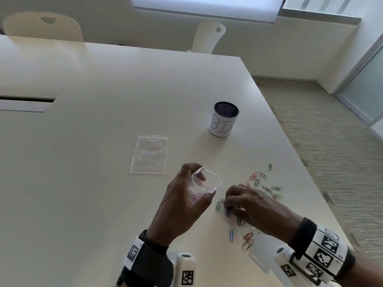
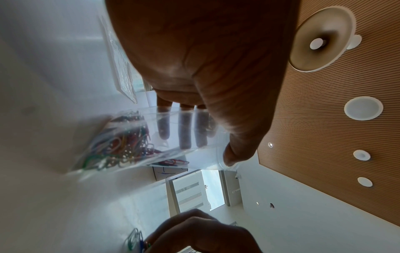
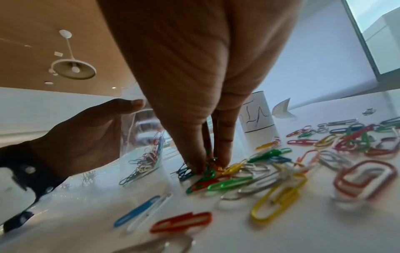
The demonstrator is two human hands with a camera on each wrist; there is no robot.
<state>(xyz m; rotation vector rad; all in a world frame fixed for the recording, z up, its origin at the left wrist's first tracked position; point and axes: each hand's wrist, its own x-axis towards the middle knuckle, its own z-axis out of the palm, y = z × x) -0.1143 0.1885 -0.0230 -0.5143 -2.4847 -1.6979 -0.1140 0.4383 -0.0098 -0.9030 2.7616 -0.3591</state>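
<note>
Near right table edge: loose paper clips, light stiff slick wire, tangle-prone; right hand pinches a small clump by fingertips. Then left hand grips floppy clear zip bag at its mouth, held open, clips inside. Beyond: spare bag flat, mesh cup marked BIN.
</note>
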